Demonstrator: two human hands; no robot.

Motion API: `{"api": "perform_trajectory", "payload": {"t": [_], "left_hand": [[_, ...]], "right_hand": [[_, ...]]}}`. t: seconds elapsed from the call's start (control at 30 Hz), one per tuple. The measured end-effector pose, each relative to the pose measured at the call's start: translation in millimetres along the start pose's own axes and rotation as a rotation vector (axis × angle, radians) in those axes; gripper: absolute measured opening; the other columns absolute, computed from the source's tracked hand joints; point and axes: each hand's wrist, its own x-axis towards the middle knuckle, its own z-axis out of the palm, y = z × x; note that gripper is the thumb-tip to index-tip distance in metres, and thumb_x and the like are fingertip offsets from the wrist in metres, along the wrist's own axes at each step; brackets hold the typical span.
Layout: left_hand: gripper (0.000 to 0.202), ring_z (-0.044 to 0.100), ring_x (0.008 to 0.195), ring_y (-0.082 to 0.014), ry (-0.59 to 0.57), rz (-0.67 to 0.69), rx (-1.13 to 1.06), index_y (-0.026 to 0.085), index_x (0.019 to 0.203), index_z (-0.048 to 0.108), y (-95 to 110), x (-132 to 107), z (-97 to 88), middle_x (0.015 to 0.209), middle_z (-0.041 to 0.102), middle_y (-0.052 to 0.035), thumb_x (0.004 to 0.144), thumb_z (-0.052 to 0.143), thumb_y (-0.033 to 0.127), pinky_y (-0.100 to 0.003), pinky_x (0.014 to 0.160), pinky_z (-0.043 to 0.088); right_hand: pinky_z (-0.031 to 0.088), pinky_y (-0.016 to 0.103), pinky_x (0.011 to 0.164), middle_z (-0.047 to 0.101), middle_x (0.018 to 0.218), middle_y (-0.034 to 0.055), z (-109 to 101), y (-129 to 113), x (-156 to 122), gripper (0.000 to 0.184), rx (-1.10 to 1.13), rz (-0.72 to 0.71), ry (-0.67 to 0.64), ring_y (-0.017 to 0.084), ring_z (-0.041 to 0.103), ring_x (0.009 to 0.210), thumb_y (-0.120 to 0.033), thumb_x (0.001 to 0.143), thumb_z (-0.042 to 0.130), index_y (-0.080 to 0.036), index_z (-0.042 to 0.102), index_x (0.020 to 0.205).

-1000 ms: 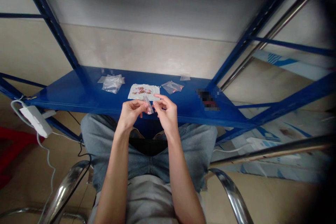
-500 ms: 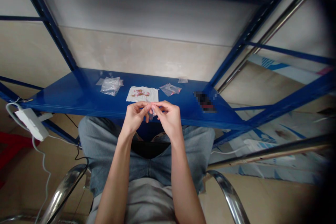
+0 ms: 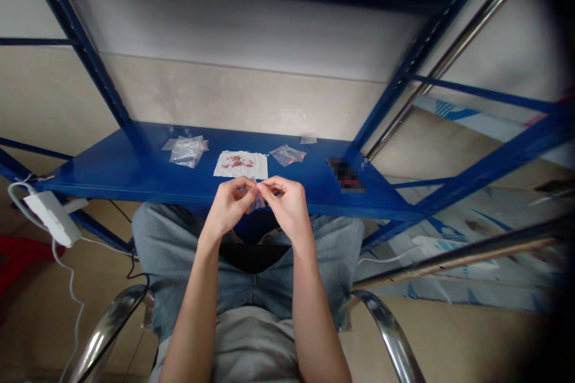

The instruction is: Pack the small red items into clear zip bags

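A small clear plastic bag [image 3: 257, 202] hangs between my hands, just in front of the blue metal shelf [image 3: 112, 167]. My left hand [image 3: 229, 204] and my right hand [image 3: 287, 206] both pinch its upper part, their fingertips meeting and hiding its top. Beyond my fingers, a white paper sheet [image 3: 240, 164] with reddish bits on it lies on the shelf. To its left is a heap of clear plastic bags [image 3: 186, 152], and to its right is a small zip bag [image 3: 287, 155] with pink marks.
A scrap of clear plastic [image 3: 308, 140] lies at the shelf's back. A pixelated dark object [image 3: 345, 175] sits to the right. Blue uprights frame the shelf. A white power adapter [image 3: 51, 218] with cables hangs at left. Chrome chair arms [image 3: 390, 335] flank my denim-covered lap [image 3: 251, 287].
My fingers have closed in on the small bag, which earlier stood more freely between my hands. The whole view has shifted slightly with my head, and the shelf items have not moved apart.
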Motion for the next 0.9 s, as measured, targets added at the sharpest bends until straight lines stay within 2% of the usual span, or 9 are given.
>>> {"api": "perform_trajectory", "payload": {"t": [0.13, 0.27, 0.4, 0.47, 0.57, 0.67, 0.73, 0.8, 0.9], "left_hand": [[0.021, 0.052, 0.053, -0.0105, -0.007, 0.007, 0.099, 0.017, 0.082, 0.066, 5, -2, 1.3, 0.07, 0.062, -0.0009, 0.089, 0.061, 0.036, -0.021, 0.048, 0.04], [0.021, 0.054, 0.057, -0.0127, 0.024, 0.045, 0.193, 0.018, 0.077, 0.064, 6, -3, 1.1, 0.066, 0.062, -0.0003, 0.089, 0.061, 0.035, -0.022, 0.053, 0.041], [0.021, 0.054, 0.058, -0.0133, 0.051, 0.068, 0.252, 0.019, 0.076, 0.064, 7, -4, 1.0, 0.066, 0.063, -0.0004, 0.09, 0.059, 0.034, -0.024, 0.056, 0.041], [0.021, 0.053, 0.058, -0.0136, 0.066, 0.08, 0.297, 0.019, 0.075, 0.063, 9, -4, 3.2, 0.065, 0.062, -0.0001, 0.09, 0.057, 0.033, -0.025, 0.057, 0.04], [0.02, 0.049, 0.054, -0.0134, 0.17, 0.109, 0.427, 0.02, 0.071, 0.06, 12, -4, 9.6, 0.06, 0.058, 0.0013, 0.089, 0.057, 0.029, -0.026, 0.056, 0.036], [0.017, 0.045, 0.052, -0.0135, 0.31, 0.135, 0.559, 0.021, 0.068, 0.056, 13, -5, 16.4, 0.057, 0.053, 0.0021, 0.085, 0.058, 0.024, -0.026, 0.057, 0.034], [0.015, 0.045, 0.052, -0.014, 0.357, 0.146, 0.62, 0.022, 0.067, 0.054, 14, -6, 18.9, 0.056, 0.051, 0.0021, 0.082, 0.058, 0.02, -0.027, 0.058, 0.032], [0.014, 0.047, 0.053, -0.0145, 0.363, 0.14, 0.675, 0.022, 0.068, 0.054, 15, -6, 19.1, 0.057, 0.053, 0.0016, 0.081, 0.058, 0.019, -0.026, 0.058, 0.031], [0.014, 0.051, 0.056, -0.0148, 0.292, 0.088, 0.726, 0.021, 0.071, 0.056, 18, -6, 15.7, 0.062, 0.058, 0.0002, 0.085, 0.057, 0.024, -0.026, 0.058, 0.03]], "right_hand": [[0.051, 0.026, 0.065, 0.074, 0.079, 0.0048, -3, -2, -1, 0.02, -0.076, 0.0, -0.016, 0.02, 0.069, 0.071, -0.032, 0.09, 0.061, -0.018, 0.072, 0.082], [0.052, 0.026, 0.065, 0.074, 0.084, 0.0054, -5, 0, -1, 0.023, -0.011, 0.005, -0.082, 0.019, 0.068, 0.074, -0.038, 0.091, 0.061, -0.018, 0.072, 0.086], [0.05, 0.025, 0.062, 0.07, 0.078, 0.0027, -3, 2, 0, 0.024, 0.022, 0.004, -0.11, 0.016, 0.064, 0.066, -0.038, 0.094, 0.056, -0.019, 0.068, 0.086], [0.049, 0.025, 0.063, 0.069, 0.076, 0.0021, -2, 0, 0, 0.022, -0.013, -0.014, -0.094, 0.016, 0.064, 0.066, -0.035, 0.095, 0.054, -0.02, 0.066, 0.085], [0.049, 0.026, 0.066, 0.071, 0.08, 0.0036, 1, -6, 0, 0.02, -0.138, -0.06, -0.042, 0.018, 0.066, 0.072, -0.031, 0.095, 0.052, -0.021, 0.065, 0.084], [0.048, 0.027, 0.066, 0.069, 0.074, 0.0029, 4, -9, -1, 0.012, -0.328, -0.056, 0.104, 0.02, 0.065, 0.069, -0.025, 0.089, 0.055, -0.023, 0.064, 0.081], [0.047, 0.028, 0.066, 0.067, 0.07, 0.0016, 6, -9, -1, 0.007, -0.411, -0.022, 0.189, 0.02, 0.064, 0.066, -0.021, 0.084, 0.059, -0.023, 0.062, 0.079], [0.046, 0.028, 0.065, 0.067, 0.071, 0.0012, 6, -8, -1, 0.006, -0.436, -0.003, 0.196, 0.02, 0.065, 0.066, -0.02, 0.084, 0.059, -0.024, 0.061, 0.079], [0.047, 0.028, 0.067, 0.071, 0.083, 0.0025, 3, -7, -1, 0.009, -0.399, -0.026, 0.104, 0.02, 0.067, 0.073, -0.025, 0.09, 0.054, -0.024, 0.062, 0.087]]}}
